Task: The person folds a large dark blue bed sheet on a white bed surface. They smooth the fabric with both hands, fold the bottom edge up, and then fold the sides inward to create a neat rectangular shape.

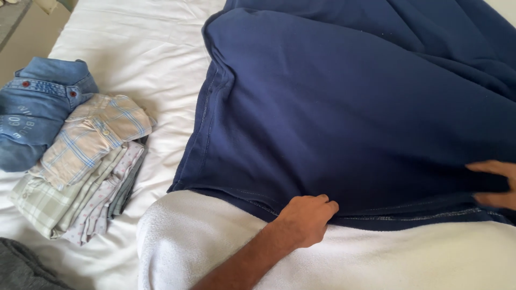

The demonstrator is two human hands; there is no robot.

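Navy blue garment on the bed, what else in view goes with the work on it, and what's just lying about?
In hand:
navy blue garment
left hand gripping its hem
right hand on its right edge
white towel under the hem

Lying about:
stack of folded shirts
folded denim piece
grey cloth
white bedsheet

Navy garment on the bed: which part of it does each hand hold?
Both hands grip the navy garment along its near hem: left hand near the middle, right hand at the frame's right edge.
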